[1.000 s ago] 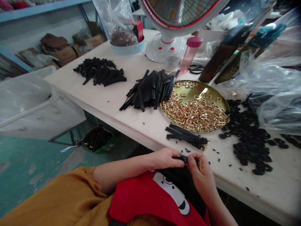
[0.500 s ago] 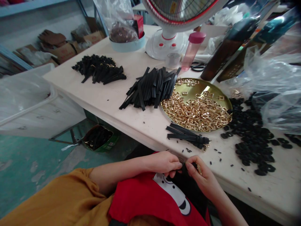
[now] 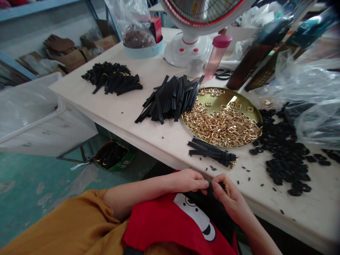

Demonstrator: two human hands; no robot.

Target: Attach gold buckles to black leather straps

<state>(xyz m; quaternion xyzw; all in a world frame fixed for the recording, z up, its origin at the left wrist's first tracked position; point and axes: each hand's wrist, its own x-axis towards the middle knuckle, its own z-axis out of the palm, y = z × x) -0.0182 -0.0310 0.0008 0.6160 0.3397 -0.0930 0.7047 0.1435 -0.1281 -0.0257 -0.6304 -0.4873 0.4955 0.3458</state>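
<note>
My left hand [image 3: 189,181] and my right hand [image 3: 227,197] meet at the table's near edge, over my lap. Both pinch a small black strap piece [image 3: 211,185] between their fingertips. A gold buckle [image 3: 227,188] glints against my right hand's fingers. Just beyond the hands lies a small bundle of black straps with gold ends [image 3: 212,153]. Behind it stands a round gold tray [image 3: 220,97] heaped with gold buckles [image 3: 223,127].
A pile of plain black straps [image 3: 171,99] and a pile of finished straps [image 3: 113,78] lie further left. Black loops [image 3: 285,156] spread on the right beside clear plastic bags [image 3: 310,102]. A fan base [image 3: 186,49] and pink bottle [image 3: 216,56] stand behind. A box [image 3: 111,156] sits on the floor.
My hands have stayed together at the table edge, with small finger shifts on the black piece. The view has tilted slightly.
</note>
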